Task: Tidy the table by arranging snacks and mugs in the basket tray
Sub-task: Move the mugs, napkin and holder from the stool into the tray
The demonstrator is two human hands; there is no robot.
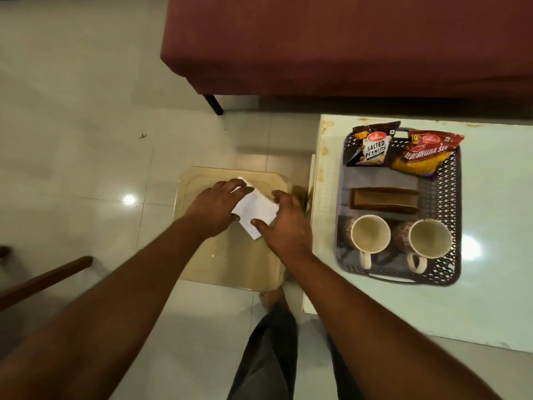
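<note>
**A:** Where are your hands?

**B:** Your left hand (215, 207) and your right hand (284, 223) are both out over the small tan stool (230, 264). Each one has a side of a white paper (256, 210). Your left fingers (230, 187) lie over the top corner and your left thumb sits at the paper's near edge. Your right fingers (281, 196) curl over the far edge and your right thumb is on the near corner. So both hands are pinching the paper, not spread wide.

**A:** And where is the basket tray?

**B:** The dark basket tray (450, 197) sits on the white table (496, 298), well off to your right. Your hands are not touching it.

**A:** What is in it?

**B:** At the far end lies a bag of salted peanuts (373, 145). Just beside it is a red and yellow snack bag (427, 154), and its top corner hangs over the tray's rim. In the middle lies a long brown box (385, 200). At the near end two mugs stand up, the left mug (370, 233) and the right mug (429, 238), side by side, handles pointing toward you.

**A:** Anything else near you?

**B:** A dark red couch (346, 44) is past the table, and your foot (272, 297) is on the floor (72, 82) by the stool
</note>
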